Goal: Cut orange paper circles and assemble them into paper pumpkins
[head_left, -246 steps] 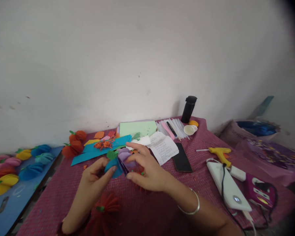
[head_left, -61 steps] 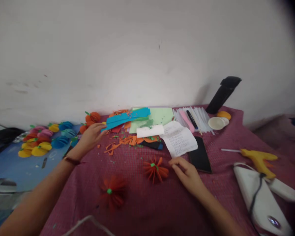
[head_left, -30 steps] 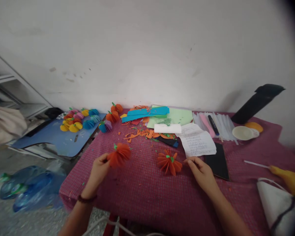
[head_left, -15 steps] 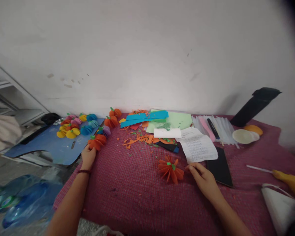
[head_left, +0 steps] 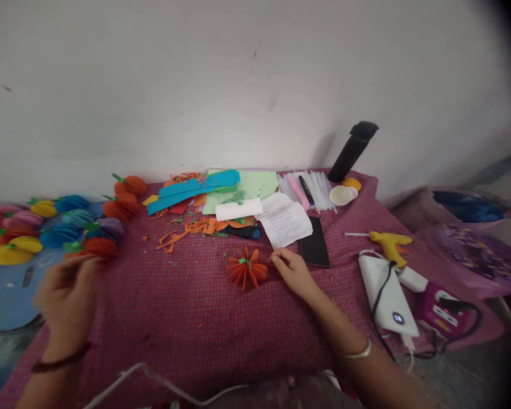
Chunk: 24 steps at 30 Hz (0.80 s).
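My left hand (head_left: 69, 289) is smeared by motion at the left edge of the cloth. Its fingertips are close to an orange paper pumpkin (head_left: 99, 247) with a green leaf; whether they touch it is unclear. My right hand (head_left: 296, 274) rests on the cloth, thumb and forefinger pinched together; anything between them is too small to make out. Just left of those fingers sits a fanned orange paper pumpkin (head_left: 255, 271) with green pieces at its centre. Behind my right hand lie a handwritten sheet (head_left: 284, 220) and a black notebook (head_left: 315, 243).
Several coloured paper pumpkins (head_left: 19, 250) stand on a blue board (head_left: 4, 295) at left. Paper strips (head_left: 191, 190), scraps and a white roll (head_left: 238, 209) lie at the back. On the right are a yellow glue gun (head_left: 389, 244), a white power bank (head_left: 387, 295) and cables.
The view has swung right, bringing the glue gun and power bank fully into sight. My left hand has drawn back a little from the orange pumpkin beside it. My right hand keeps its pinch.
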{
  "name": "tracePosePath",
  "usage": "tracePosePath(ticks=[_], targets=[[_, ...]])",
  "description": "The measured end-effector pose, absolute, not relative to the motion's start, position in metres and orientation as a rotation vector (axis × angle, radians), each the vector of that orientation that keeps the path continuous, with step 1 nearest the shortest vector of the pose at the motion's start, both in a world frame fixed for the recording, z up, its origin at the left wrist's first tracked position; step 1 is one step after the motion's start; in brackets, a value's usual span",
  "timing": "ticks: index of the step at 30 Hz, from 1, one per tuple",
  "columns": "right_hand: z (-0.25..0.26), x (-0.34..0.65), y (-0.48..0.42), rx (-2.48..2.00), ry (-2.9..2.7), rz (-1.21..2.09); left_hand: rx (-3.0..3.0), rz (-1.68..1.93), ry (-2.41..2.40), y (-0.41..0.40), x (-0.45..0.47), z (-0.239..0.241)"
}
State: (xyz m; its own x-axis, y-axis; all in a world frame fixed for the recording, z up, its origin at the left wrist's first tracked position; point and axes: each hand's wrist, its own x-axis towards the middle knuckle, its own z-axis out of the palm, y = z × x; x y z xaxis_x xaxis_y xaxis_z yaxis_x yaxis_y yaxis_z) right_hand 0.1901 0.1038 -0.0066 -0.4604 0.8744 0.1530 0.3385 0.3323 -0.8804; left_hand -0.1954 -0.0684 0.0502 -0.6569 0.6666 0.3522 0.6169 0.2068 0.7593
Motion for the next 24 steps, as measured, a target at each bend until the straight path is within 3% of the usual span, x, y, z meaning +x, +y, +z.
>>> tracePosePath(ticks=[6, 14, 18, 24], targets=[[0.0, 0.191, 0.101, -1.048, -1.964, 1.093, 1.719, 1.065, 1.875, -0.009, -0.089, 0.041], [-0.005, 0.192, 0.103, -1.017, -1.987, 1.06, 2.009, 0.736, 1.673, 0.023, -0.054, 0.015], [-0.012, 0.194, 0.104, -1.027, -2.019, 1.06, 1.973, 0.758, 1.61, 0.024, -0.04, 0.006], [-0.015, 0.195, 0.105, -1.038, -2.035, 1.087, 1.732, 1.065, 1.646, 0.007, -0.053, -0.001]])
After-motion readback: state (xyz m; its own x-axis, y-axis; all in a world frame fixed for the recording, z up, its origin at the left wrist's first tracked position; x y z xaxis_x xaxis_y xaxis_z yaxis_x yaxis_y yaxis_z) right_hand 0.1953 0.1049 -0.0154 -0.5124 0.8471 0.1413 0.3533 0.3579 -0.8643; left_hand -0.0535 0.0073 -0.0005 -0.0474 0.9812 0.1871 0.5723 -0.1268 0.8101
